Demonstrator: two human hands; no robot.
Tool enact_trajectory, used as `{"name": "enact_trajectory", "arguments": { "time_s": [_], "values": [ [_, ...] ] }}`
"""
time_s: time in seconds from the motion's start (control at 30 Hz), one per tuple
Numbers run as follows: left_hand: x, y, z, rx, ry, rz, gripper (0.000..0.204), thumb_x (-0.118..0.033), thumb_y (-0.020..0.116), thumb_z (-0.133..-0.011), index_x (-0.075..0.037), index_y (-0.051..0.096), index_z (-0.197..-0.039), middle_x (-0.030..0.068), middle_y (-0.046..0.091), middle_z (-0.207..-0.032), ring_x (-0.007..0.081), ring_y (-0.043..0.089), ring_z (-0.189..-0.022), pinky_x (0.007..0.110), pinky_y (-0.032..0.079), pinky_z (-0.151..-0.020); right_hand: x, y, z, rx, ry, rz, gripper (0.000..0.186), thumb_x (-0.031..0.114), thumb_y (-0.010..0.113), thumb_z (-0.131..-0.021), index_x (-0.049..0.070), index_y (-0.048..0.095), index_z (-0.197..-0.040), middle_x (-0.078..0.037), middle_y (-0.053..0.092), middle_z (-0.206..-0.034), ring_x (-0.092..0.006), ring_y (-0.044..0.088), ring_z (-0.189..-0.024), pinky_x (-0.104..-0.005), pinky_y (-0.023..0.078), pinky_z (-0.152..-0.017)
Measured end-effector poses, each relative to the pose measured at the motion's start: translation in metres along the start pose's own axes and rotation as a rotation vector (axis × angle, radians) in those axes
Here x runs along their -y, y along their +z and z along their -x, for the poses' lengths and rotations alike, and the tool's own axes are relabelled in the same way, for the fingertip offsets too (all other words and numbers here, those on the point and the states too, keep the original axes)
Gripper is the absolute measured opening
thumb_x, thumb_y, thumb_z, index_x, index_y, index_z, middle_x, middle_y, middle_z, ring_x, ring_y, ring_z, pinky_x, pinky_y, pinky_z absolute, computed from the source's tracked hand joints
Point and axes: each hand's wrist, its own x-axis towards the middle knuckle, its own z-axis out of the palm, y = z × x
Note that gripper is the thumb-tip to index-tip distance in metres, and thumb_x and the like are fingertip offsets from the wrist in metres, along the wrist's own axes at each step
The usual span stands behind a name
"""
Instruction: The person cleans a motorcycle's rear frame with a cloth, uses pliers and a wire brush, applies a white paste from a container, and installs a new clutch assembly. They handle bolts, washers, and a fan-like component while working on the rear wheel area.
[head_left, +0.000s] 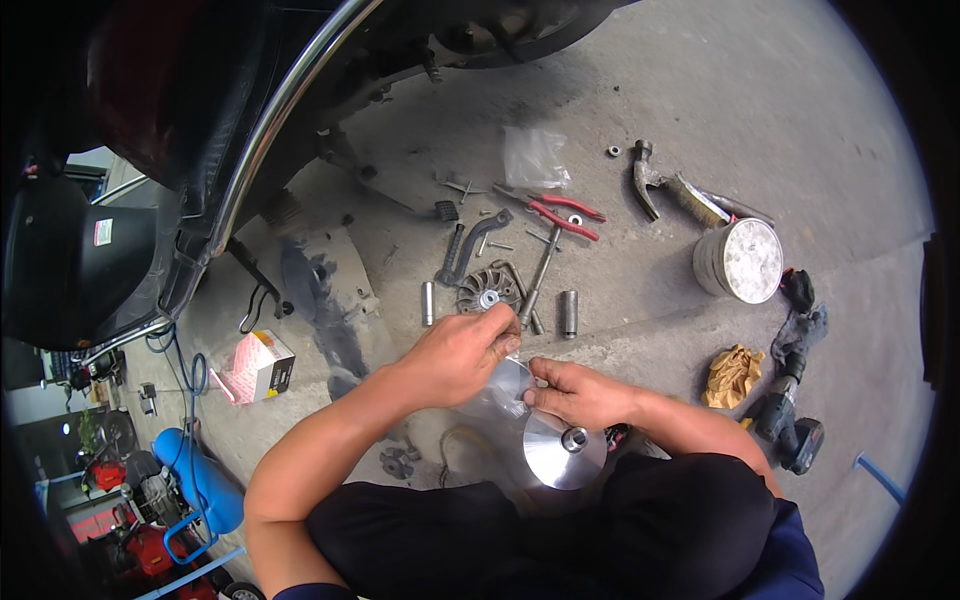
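Note:
My left hand (pixel 462 355) is closed, pinching at the top of a clear plastic bag (pixel 480 400) with a silvery disc (pixel 512 378) in it. My right hand (pixel 580 395) grips that bagged disc from the right, thumb on its face. Just below, a polished conical metal disc with a centre boss (pixel 548 458) lies near my lap. Beyond my hands are a finned fan wheel (pixel 478 285), two metal cylinders (pixel 428 302) (pixel 569 313), a kick lever (pixel 482 240), red-handled pliers (pixel 565 225) and a T-handle wrench (pixel 540 275).
A black scooter (pixel 150 110) fills the upper left. On the concrete floor (pixel 720 110) are a hammer (pixel 645 185), a paint can (pixel 720 260), crumpled brown paper (pixel 732 375), a cordless power tool (pixel 785 420) and an open box (pixel 262 365). A blue tank (pixel 195 480) stands lower left.

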Motion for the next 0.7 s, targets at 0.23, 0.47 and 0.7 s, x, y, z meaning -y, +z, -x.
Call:
{"name": "enact_trajectory", "arguments": {
  "time_s": [0.23,0.47,0.7],
  "values": [
    [0.022,0.009,0.002,0.007,-0.294,0.298,0.031,-0.024,0.058,-0.108,-0.006,0.055,-0.133,0.0118,0.071,-0.103,0.0243,0.07,-0.096,0.042,0.054,-0.075,-0.018,0.005,0.003,0.004,0.065,-0.706,0.036,0.017,0.058,-0.106,-0.002,0.057,-0.136,-0.004,0.067,-0.113,-0.0102,0.063,-0.098,-0.027,0.053,-0.085],
    [0.054,0.01,0.024,-0.03,-0.532,1.123,0.037,-0.022,0.067,-0.105,-0.003,0.06,-0.136,0.0086,0.07,-0.116,0.0129,0.064,-0.096,0.028,0.054,-0.083,-0.022,-0.003,0.009,-0.137,0.091,-1.009,0.04,0.015,0.063,-0.104,-0.004,0.056,-0.138,-0.009,0.069,-0.117,-0.0141,0.067,-0.101,-0.0286,0.056,-0.088],
    [0.057,0.005,0.02,-0.253,-0.205,0.64,0.018,-0.015,0.074,-0.099,-0.001,0.075,-0.109,0.0038,0.072,-0.105,0.0106,0.065,-0.094,0.027,0.053,-0.085,-0.024,-0.004,0.005,-0.093,0.043,-0.918,0.04,0.018,0.066,-0.103,-0.005,0.058,-0.135,-0.008,0.07,-0.115,-0.0144,0.068,-0.101,-0.0294,0.057,-0.088]
  ]
}}
